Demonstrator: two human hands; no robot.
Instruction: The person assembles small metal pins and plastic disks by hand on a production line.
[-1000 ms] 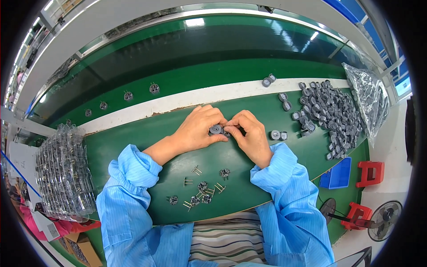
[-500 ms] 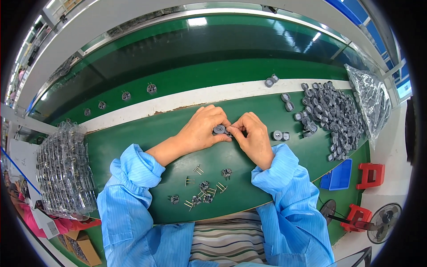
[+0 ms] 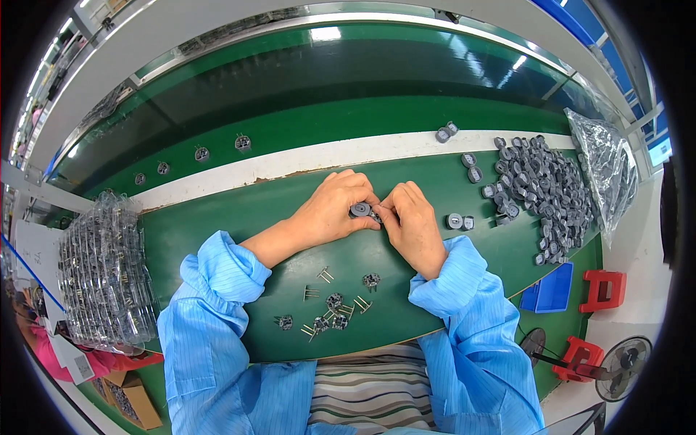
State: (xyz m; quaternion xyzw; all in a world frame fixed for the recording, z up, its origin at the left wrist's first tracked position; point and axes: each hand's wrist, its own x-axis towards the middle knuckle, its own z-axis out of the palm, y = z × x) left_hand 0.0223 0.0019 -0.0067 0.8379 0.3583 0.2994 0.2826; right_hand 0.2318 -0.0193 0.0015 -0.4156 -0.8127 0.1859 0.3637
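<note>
Above the middle of the bench my left hand (image 3: pixel 335 206) pinches a round grey plastic housing (image 3: pixel 359 209) with thumb and forefinger. My right hand (image 3: pixel 412 221) meets it from the right, its fingertips closed on a small dark part (image 3: pixel 376 217) with bright specks, mostly hidden by the fingers. Nearer me lie several small round circuit boards (image 3: pixel 334 301) and some metal plug pins (image 3: pixel 325 275). Two grey housings (image 3: pixel 454 221) rest to the right of my right hand.
A large heap of grey housings (image 3: pixel 544 188) covers the right, beside a clear plastic bag (image 3: pixel 605 163). Stacked clear trays (image 3: pixel 105 272) stand at left. Beyond the white ledge (image 3: pixel 304 166), circuit boards (image 3: pixel 243 143) sit on the green belt (image 3: pixel 326 116). A blue bin (image 3: pixel 549 290) is low right.
My hands stay together around the housing, with barely any finger movement. The circuit boards on the far belt have shifted slightly left, while the view itself has moved a little.
</note>
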